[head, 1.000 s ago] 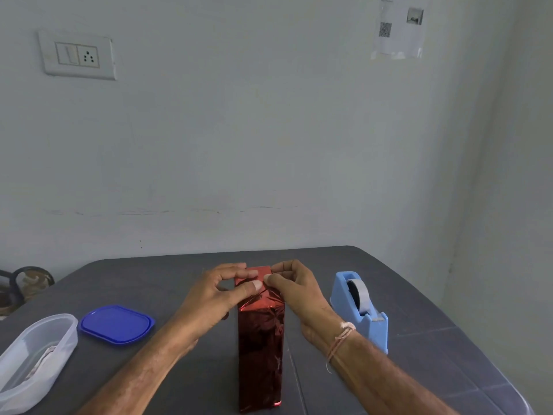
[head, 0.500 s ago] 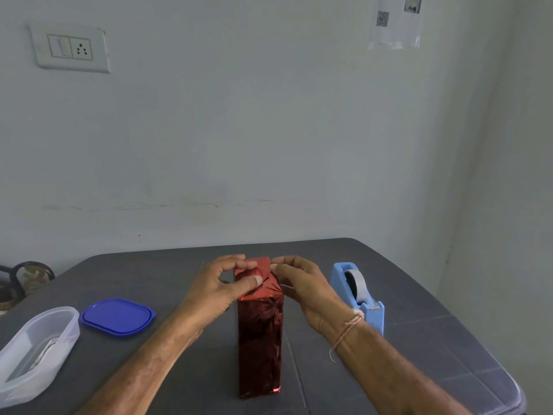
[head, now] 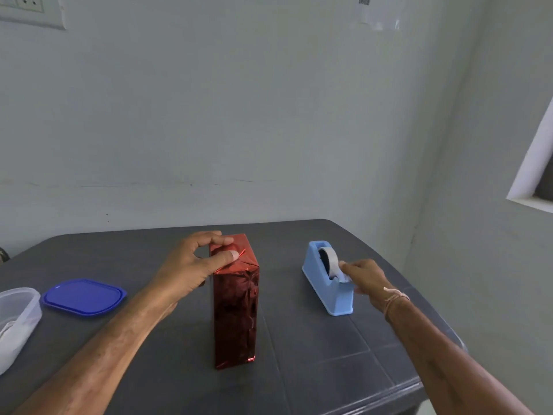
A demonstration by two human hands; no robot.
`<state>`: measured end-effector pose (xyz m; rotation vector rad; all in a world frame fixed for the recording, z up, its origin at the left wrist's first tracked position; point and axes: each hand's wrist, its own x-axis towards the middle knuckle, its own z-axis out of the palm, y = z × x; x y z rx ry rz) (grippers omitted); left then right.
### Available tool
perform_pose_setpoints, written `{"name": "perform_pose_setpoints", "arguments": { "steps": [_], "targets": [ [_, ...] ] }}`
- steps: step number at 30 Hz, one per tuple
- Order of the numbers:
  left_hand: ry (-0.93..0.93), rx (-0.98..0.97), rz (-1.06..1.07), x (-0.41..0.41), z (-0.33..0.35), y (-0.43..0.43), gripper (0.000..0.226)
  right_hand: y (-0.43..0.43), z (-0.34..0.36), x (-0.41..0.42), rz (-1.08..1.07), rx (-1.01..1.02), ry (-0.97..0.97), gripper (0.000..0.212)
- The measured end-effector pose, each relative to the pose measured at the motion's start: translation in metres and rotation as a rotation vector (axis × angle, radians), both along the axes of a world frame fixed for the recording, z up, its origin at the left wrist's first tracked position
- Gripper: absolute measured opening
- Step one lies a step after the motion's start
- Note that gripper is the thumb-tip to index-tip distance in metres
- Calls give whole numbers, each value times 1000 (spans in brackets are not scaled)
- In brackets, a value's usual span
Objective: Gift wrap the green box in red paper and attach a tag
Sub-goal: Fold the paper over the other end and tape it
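A tall box wrapped in shiny red paper (head: 235, 310) stands upright in the middle of the dark grey table (head: 329, 354). No green shows through the wrapping. My left hand (head: 194, 262) holds the folded paper flaps at the box's top, thumb pressing on the near fold and fingers curled over the far edge. My right hand (head: 363, 274) is at the light blue tape dispenser (head: 326, 283) to the right, its fingertips pinching the loose tape end by the cutter. No tag is in view.
A blue plastic lid (head: 83, 296) lies flat at the left. A clear plastic container (head: 18, 319) sits at the left edge with something white inside. The table's right and front edges are rounded, close to the wall corner.
My right hand has left the top of the box and moved right to the tape dispenser. My left hand stays on the folded top. The camera view has shifted closer and right.
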<state>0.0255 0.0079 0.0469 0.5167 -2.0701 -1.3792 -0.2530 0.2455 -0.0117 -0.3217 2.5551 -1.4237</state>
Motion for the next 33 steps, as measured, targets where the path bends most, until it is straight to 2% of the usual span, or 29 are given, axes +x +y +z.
{"name": "perform_pose_setpoints", "arguments": {
  "steps": [2, 6, 12, 15, 19, 25, 33],
  "targets": [
    [-4, 2, 3, -1, 1, 0, 28, 5, -9, -10, 43, 0, -115, 43],
    [-14, 18, 3, 0, 1, 0, 30, 6, -8, -15, 79, -46, -221, 46],
    [-6, 28, -8, 0, -1, -2, 28, 7, 7, -13, 88, -144, -391, 31],
    [-3, 45, -13, 0, -1, -2, 29, 5, 11, -12, 57, -168, -415, 39],
    [11, 41, -3, 1, 1, 1, 29, 10, 8, -6, 46, -289, -448, 37],
    [29, 31, -5, 2, 2, 4, 26, 14, -8, 4, 12, -378, -399, 17],
    [33, 43, -18, 2, 3, 4, 26, 15, -17, 15, -37, -445, -397, 11]
  ]
}}
